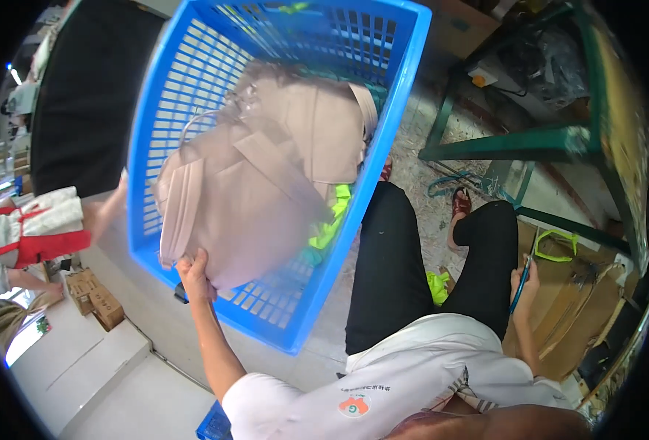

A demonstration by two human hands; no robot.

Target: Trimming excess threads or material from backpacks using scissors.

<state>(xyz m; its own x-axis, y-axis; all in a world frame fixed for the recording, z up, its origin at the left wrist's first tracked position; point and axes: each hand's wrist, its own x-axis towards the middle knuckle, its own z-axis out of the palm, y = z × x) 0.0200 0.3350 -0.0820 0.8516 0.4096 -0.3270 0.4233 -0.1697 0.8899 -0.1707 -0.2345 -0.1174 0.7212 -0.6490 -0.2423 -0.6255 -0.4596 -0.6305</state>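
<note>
My left hand (195,274) is closed on the lower edge of a beige bag (258,209) with straps, a thin looped handle and a zipped side. The bag is tilted over the near part of a large blue plastic basket (266,339) and is partly blurred. Behind it in the basket lies a second beige bag (317,121), partly hidden by the first. Off to the right, beside my knee, my right hand (528,287) is wrapped round a pair of blue-handled scissors (519,292), their narrow metal tip pointing away from me.
Neon yellow-green strips (332,220) lie in the basket. A green metal frame (515,143) stands at the right, with flattened cardboard (559,308) near it. Scraps litter the floor (412,176). Another person in white and red (38,227) is at the left, near a cardboard box (93,297).
</note>
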